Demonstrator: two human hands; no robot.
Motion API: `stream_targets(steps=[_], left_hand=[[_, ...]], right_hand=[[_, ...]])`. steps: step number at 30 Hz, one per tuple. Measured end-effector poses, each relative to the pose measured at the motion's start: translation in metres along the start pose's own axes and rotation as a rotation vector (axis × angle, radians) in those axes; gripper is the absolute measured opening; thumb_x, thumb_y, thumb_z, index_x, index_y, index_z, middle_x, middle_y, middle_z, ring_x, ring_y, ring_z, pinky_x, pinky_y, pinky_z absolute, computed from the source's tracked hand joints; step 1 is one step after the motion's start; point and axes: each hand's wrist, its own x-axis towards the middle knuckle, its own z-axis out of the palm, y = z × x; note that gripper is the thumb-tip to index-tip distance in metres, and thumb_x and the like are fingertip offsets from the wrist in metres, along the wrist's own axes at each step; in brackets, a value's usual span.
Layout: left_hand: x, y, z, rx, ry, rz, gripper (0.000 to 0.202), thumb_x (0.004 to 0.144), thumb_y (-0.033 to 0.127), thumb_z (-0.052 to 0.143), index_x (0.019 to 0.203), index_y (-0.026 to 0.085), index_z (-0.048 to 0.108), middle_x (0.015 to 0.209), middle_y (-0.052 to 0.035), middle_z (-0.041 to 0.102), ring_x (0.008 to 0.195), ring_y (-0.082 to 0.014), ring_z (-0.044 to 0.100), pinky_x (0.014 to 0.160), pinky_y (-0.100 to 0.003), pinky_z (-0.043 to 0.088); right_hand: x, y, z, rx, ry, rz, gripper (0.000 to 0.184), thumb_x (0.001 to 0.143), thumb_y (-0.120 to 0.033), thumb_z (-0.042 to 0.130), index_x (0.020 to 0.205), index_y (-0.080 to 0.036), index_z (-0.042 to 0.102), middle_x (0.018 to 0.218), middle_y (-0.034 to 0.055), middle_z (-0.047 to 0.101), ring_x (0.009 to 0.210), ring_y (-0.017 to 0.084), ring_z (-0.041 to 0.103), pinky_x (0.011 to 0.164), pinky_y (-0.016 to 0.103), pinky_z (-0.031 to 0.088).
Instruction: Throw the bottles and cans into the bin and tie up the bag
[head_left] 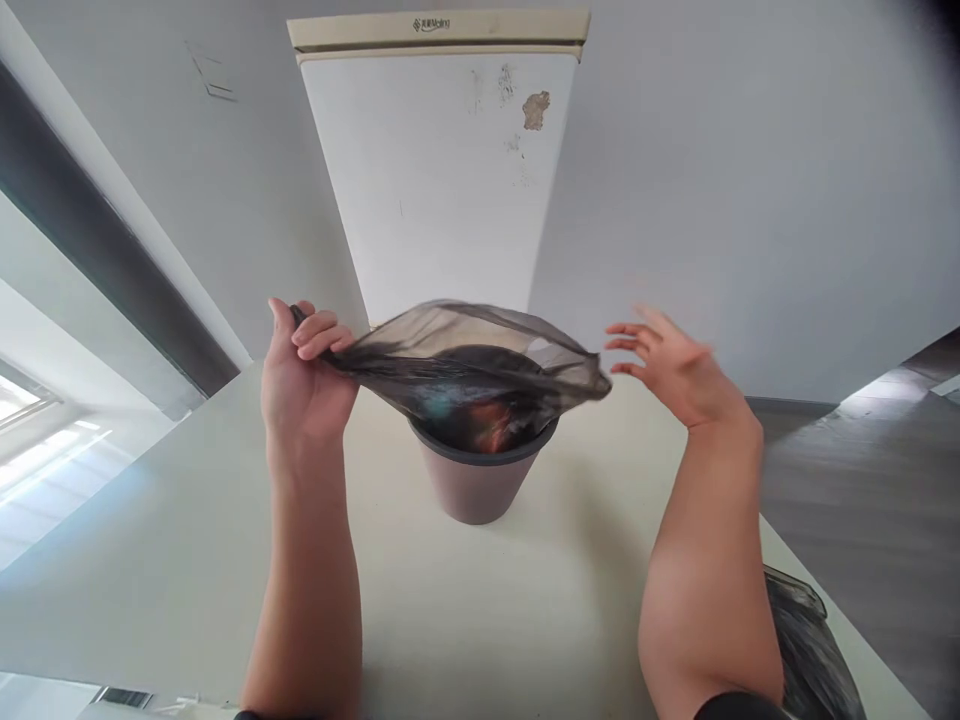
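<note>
So the thin, dark, see-through bag [472, 365] is up in the air right over a small bin [480, 485]. It's stretched out sideways with its mouth gaping a bit, and the bottom of it sags down into the bin's opening. The left hand [304, 385] has it by the left end, with the fingers [319, 328] curled tight over the bunched-up edge and the thumb sticking up behind. The right hand [675, 370] is just beside the bag's right tip with its fingers spread wide and loose, not gripping anything. It's a bit blurry, so I can't tell if a fingertip touches the plastic, though it looks slightly apart.

The bin is a brownish tapered one with a dark rim, standing upright around the middle of a pale desk [187, 560]. Something reddish shows through the bag inside it, but I can't make out what.

Behind the bin there's a tall white fridge [439, 180] with some scuffed patches on its door, against a plain grey wall. Another dark bag [810, 650] hangs off the desk's edge at the lower right, past the right forearm. There's dark floor [862, 480] on that side and a bright window [30, 430] off to the left.
</note>
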Motion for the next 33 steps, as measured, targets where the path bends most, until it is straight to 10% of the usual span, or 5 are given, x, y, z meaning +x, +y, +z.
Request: stream_targets(steps=[8, 14, 20, 24, 33], left_hand=[[-0.013, -0.003, 0.013, -0.084, -0.205, -0.015, 0.017, 0.108, 0.025, 0.057, 0.092, 0.019, 0.059, 0.084, -0.0019, 0.053, 0.067, -0.0104, 0.054, 0.064, -0.022, 0.052], [-0.006, -0.003, 0.005, 0.051, -0.214, 0.151, 0.027, 0.092, -0.005, 0.058, 0.092, 0.021, 0.063, 0.092, -0.0022, 0.058, 0.076, -0.0097, 0.059, 0.075, -0.021, 0.054], [-0.001, -0.009, -0.005, 0.234, -0.077, 0.217, 0.028, 0.094, 0.004, 0.074, 0.098, 0.032, 0.072, 0.11, 0.0015, 0.069, 0.08, -0.0102, 0.062, 0.074, -0.022, 0.055], [-0.003, -0.008, -0.003, 0.391, -0.042, 0.221, 0.006, 0.102, 0.033, 0.077, 0.097, 0.033, 0.074, 0.105, 0.0006, 0.073, 0.067, -0.0113, 0.057, 0.058, -0.026, 0.049], [-0.051, -0.026, 0.035, 0.682, -0.358, 0.187, 0.029, 0.093, 0.052, 0.085, 0.092, 0.023, 0.08, 0.063, 0.0008, 0.059, 0.044, -0.0077, 0.035, 0.042, -0.028, 0.03]], right_hand=[[0.007, -0.009, 0.051, -0.097, -0.546, 0.093, 0.073, 0.081, -0.036, 0.085, 0.15, -0.035, 0.061, 0.136, 0.0063, 0.072, 0.122, 0.031, 0.066, 0.102, 0.044, 0.056], [0.009, -0.013, 0.049, -0.074, -0.171, -0.031, 0.033, 0.095, -0.048, 0.072, 0.074, -0.023, 0.068, 0.068, 0.0005, 0.058, 0.074, 0.019, 0.057, 0.085, 0.04, 0.05], [0.008, -0.031, 0.08, 0.399, 0.065, -0.243, 0.037, 0.09, -0.062, 0.071, 0.111, -0.032, 0.076, 0.129, 0.0063, 0.074, 0.127, 0.034, 0.065, 0.103, 0.052, 0.055], [0.007, -0.041, 0.111, 0.706, 0.186, -0.33, 0.036, 0.092, -0.07, 0.067, 0.102, -0.035, 0.072, 0.099, 0.0026, 0.075, 0.11, 0.029, 0.073, 0.101, 0.055, 0.058], [-0.026, -0.08, 0.12, 0.589, -0.108, -0.143, 0.051, 0.09, -0.068, 0.077, 0.073, -0.026, 0.052, 0.054, -0.0082, 0.03, 0.047, 0.011, 0.028, 0.046, 0.028, 0.036]])
